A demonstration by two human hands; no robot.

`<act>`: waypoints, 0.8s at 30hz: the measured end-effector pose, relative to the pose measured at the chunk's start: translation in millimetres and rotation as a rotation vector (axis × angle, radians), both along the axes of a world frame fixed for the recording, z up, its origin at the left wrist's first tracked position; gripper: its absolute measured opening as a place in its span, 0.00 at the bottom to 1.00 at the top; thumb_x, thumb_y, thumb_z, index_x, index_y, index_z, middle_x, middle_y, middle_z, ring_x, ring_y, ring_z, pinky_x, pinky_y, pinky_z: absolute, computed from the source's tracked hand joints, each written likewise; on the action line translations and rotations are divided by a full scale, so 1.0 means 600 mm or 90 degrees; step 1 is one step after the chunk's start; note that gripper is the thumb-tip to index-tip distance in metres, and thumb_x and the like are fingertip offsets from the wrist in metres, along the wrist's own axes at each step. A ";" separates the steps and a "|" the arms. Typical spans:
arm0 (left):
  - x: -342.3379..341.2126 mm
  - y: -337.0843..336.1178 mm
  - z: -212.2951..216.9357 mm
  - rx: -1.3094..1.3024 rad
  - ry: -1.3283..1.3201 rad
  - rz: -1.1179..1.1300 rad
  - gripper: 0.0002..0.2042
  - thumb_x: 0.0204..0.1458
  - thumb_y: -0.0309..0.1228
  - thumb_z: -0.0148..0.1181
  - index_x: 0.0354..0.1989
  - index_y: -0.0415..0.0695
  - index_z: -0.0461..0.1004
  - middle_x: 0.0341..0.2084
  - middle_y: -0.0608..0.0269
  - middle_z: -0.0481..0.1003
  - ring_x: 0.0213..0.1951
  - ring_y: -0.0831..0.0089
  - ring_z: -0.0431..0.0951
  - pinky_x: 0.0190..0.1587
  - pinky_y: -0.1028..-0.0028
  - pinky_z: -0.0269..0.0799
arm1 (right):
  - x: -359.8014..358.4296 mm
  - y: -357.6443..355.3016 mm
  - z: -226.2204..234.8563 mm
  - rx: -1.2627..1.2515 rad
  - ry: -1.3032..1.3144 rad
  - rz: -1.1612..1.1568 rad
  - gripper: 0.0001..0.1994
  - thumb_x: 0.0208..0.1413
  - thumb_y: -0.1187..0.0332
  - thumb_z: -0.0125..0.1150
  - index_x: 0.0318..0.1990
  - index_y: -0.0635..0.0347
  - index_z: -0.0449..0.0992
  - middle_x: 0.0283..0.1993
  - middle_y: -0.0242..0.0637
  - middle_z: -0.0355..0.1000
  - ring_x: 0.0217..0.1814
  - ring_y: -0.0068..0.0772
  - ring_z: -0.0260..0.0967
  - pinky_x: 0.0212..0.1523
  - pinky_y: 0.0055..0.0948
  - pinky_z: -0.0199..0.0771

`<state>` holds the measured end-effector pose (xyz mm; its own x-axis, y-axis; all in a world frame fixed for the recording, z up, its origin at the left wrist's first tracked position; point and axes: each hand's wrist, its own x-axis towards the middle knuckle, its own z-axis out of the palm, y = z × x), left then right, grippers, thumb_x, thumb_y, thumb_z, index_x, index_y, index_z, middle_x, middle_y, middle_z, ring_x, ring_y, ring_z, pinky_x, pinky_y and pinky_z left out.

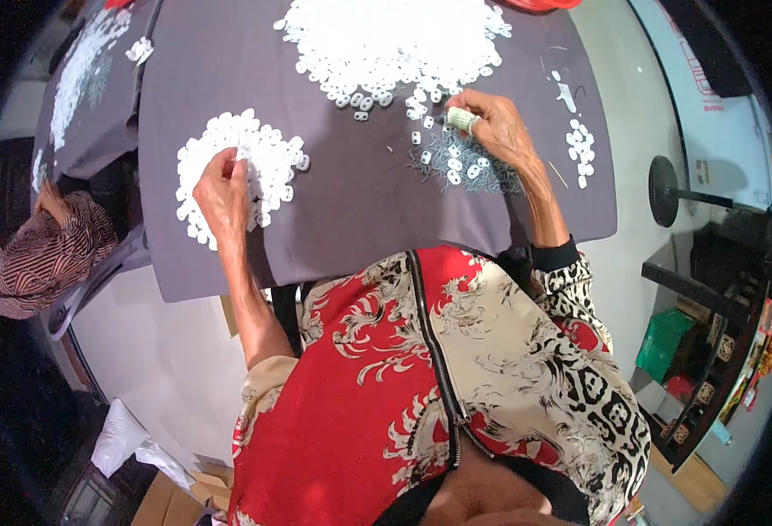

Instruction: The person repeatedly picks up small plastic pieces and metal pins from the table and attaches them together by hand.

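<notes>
My left hand [222, 195] is over a pile of small white plastic pieces [272, 167] on the left of the table, fingers closed together. White shows at its fingertips, but whether a piece is pinched there is hard to tell against the pile. At the lower edge of the big white heap [395, 44], my right hand [496, 127] has its fingers bent and closed. A pale wrapping [461, 120] covers one of its digits. Whatever those fingertips hold is too small to make out. Below that hand lies a scatter of thin grey metal pins [443, 162], with several two-holed white pieces [454, 165] among them.
A dark grey cloth [342, 184] covers the table. At its right edge lie a small group of white pieces [580, 153] and a thin stick [559, 174]. Another person [49, 245] sits at a neighbouring table on the left. A black stand [664, 191] is to the right.
</notes>
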<state>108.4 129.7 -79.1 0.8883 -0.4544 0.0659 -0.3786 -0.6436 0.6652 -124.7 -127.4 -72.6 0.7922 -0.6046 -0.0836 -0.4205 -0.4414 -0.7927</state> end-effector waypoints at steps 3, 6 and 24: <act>-0.010 -0.010 0.003 -0.008 -0.047 -0.012 0.13 0.43 0.30 0.56 0.37 0.38 0.74 0.28 0.54 0.75 0.29 0.69 0.74 0.34 0.74 0.69 | -0.002 0.008 0.006 0.004 0.031 -0.011 0.07 0.47 0.69 0.53 0.31 0.63 0.73 0.20 0.28 0.67 0.22 0.17 0.61 0.23 0.21 0.59; -0.037 -0.055 -0.005 -0.103 -0.092 -0.110 0.10 0.45 0.30 0.57 0.35 0.40 0.75 0.27 0.57 0.75 0.28 0.69 0.74 0.32 0.75 0.69 | -0.004 0.022 0.018 0.023 0.050 -0.029 0.08 0.47 0.69 0.52 0.32 0.63 0.73 0.20 0.28 0.67 0.22 0.17 0.60 0.23 0.20 0.58; -0.083 -0.193 -0.100 -0.048 -0.131 -0.310 0.06 0.41 0.30 0.58 0.24 0.40 0.72 0.22 0.54 0.71 0.27 0.60 0.72 0.32 0.66 0.67 | -0.003 0.045 -0.012 -0.153 -0.007 0.030 0.07 0.45 0.73 0.52 0.31 0.64 0.73 0.22 0.38 0.69 0.21 0.30 0.64 0.25 0.28 0.64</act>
<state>58.8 14.0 -138.9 0.5406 -0.7985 0.2648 -0.7494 -0.3140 0.5829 -126.6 -100.3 -79.6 0.8203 -0.5680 0.0671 -0.3864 -0.6368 -0.6672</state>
